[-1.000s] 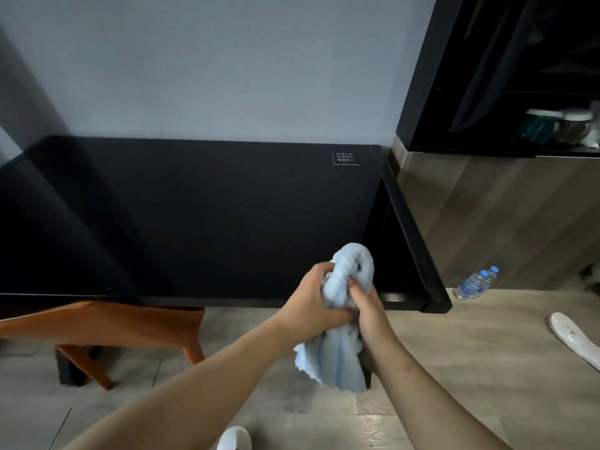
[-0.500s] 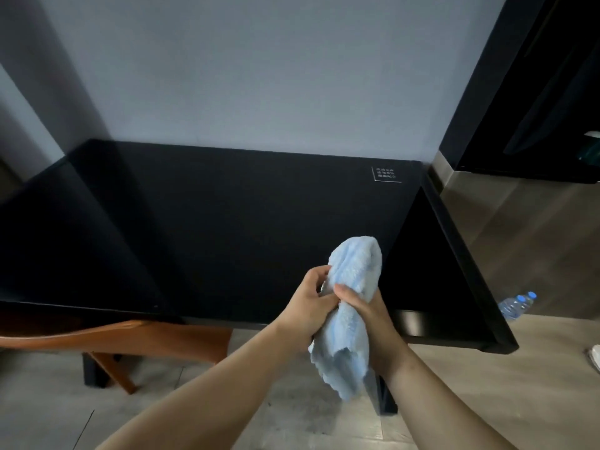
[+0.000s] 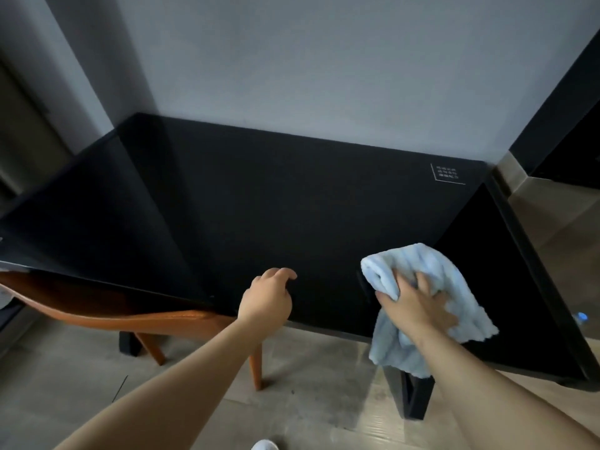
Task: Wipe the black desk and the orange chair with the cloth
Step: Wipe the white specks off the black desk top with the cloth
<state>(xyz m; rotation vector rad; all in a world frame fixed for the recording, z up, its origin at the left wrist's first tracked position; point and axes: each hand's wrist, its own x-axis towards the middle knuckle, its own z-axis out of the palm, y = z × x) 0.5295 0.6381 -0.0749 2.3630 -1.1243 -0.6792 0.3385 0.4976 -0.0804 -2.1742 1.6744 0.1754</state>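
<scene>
The black desk [image 3: 259, 206] stands against a grey wall and fills the middle of the view. My right hand [image 3: 418, 306] holds the bunched light blue cloth [image 3: 461, 287] over the desk's front right part, fingers spread over it. The cloth's lower end hangs past the front edge. My left hand [image 3: 266, 303] hovers over the front edge to the left of the cloth, fingers loosely curled, holding nothing. The orange chair [image 3: 130, 316] is tucked under the desk at the left, mostly hidden by the desktop.
A small white printed label [image 3: 448, 173] marks the desk's back right corner. A black desk leg [image 3: 415, 397] stands below the cloth. A water bottle [image 3: 581, 317] lies on the wooden floor at far right. A dark cabinet [image 3: 565, 125] rises to the right.
My left hand has let go of the cloth and moved left. My right hand carried the cloth alone to the right over the desk. The view has swung left and closer to the desk.
</scene>
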